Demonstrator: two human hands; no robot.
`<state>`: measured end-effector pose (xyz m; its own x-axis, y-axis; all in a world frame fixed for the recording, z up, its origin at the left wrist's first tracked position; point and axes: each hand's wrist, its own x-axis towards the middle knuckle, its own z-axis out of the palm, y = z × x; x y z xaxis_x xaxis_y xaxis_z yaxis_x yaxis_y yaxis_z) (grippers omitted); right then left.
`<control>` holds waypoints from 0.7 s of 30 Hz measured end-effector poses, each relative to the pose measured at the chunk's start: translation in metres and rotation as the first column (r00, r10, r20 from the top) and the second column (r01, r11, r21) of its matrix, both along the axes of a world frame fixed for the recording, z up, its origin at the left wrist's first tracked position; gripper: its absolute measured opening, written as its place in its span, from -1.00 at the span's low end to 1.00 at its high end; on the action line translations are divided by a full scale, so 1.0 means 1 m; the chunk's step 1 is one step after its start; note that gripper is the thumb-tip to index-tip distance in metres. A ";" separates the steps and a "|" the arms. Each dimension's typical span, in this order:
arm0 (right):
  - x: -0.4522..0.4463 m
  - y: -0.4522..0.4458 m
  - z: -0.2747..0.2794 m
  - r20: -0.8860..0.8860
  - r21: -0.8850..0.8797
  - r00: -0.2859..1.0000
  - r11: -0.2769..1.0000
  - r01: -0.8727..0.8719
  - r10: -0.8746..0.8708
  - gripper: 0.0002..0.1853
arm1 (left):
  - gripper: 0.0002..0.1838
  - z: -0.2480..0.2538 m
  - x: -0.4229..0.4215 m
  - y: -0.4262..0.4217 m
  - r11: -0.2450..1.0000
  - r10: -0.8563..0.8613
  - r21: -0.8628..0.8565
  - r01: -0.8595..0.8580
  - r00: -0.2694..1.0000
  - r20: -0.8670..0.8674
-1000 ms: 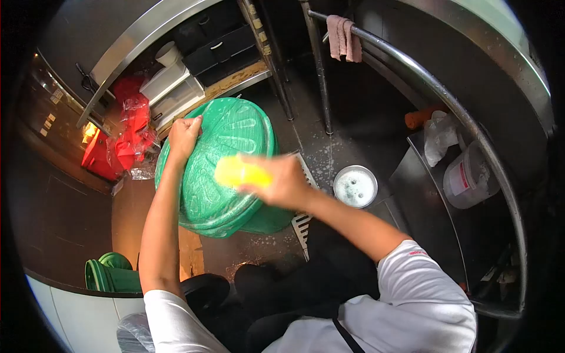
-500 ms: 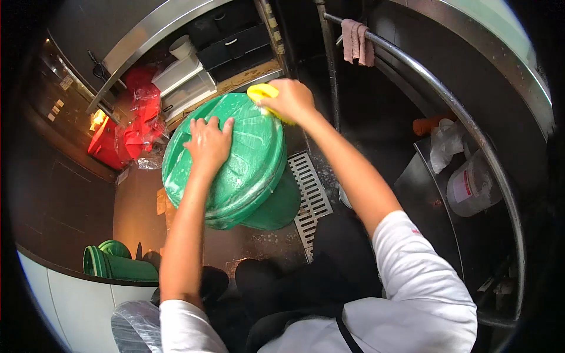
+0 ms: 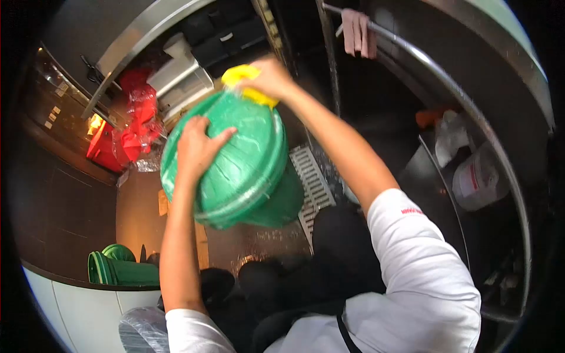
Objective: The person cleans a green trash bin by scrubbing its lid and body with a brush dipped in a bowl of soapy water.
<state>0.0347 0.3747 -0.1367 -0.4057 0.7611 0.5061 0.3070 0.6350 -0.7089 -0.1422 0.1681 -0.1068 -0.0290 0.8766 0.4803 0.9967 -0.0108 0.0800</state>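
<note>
A green plastic bucket (image 3: 288, 203) stands tilted in front of me. Its broad round green top (image 3: 244, 162) has raised ridges and is wet with streaks of suds; whether this is a separate lid I cannot tell. My left hand (image 3: 197, 147) lies on the left part of that top, thumb stretched out and holding nothing. At the far rim, my right hand (image 3: 268, 76) is closed around a soft yellow sponge (image 3: 238, 75), which touches the edge. Part of the sponge is hidden under the blurred fingers.
A slotted metal drain grate (image 3: 312, 182) lies in the floor to the right. Smaller green containers (image 3: 132, 272) lie at lower left. Red plastic bags (image 3: 135, 138) and white drawers (image 3: 182, 88) stand behind. A curved metal rail (image 3: 471, 120) with a hanging pink cloth (image 3: 358, 34) borders the right, near a white tub (image 3: 477, 179).
My right hand has moved left along the far rim with the sponge. My left hand has shifted slightly left, its fingers more bent. The camera view has moved a little.
</note>
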 end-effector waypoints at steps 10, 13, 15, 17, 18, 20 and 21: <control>0.062 -0.153 -0.149 -0.646 -0.141 0.763 0.982 -0.126 0.005 -0.50 | -0.25 -0.005 -0.023 0.015 0.999 -0.037 0.036 0.035 0.998 0.051; 0.114 -0.118 -0.184 -0.217 -0.271 0.936 0.938 0.216 -0.278 -0.43 | -0.36 -0.008 -0.062 0.017 0.971 -0.201 -0.074 0.228 0.943 0.265; 0.164 -0.108 -0.211 0.225 -0.182 0.873 0.861 0.475 -0.433 -0.58 | -0.15 -0.001 -0.050 -0.011 0.959 -0.247 -0.108 0.261 0.961 0.127; 0.211 -0.104 -0.257 0.600 -0.118 0.726 0.860 0.496 -0.336 -0.73 | -0.02 0.003 -0.017 -0.051 0.968 -0.240 -0.095 0.231 0.967 -0.090; 0.226 -0.107 -0.282 0.682 -0.168 0.676 0.839 0.517 -0.280 -0.72 | 0.03 -0.001 -0.017 -0.063 0.977 -0.197 -0.095 0.191 0.978 -0.062; 0.243 -0.115 -0.330 0.816 -0.125 0.537 0.841 0.526 -0.215 -0.73 | 0.15 -0.010 -0.018 -0.080 0.989 -0.107 -0.103 0.106 0.994 -0.003; 0.245 -0.115 -0.356 0.827 -0.119 0.528 0.860 0.496 -0.191 -0.74 | 0.14 -0.018 -0.020 -0.080 0.994 -0.074 -0.080 0.078 0.996 0.051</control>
<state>0.2792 0.2594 -0.4928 -0.1854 0.9714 -0.1481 0.9656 0.1522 -0.2107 -0.1620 0.0885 -0.1244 0.0175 0.9136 0.4063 0.9883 -0.0774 0.1315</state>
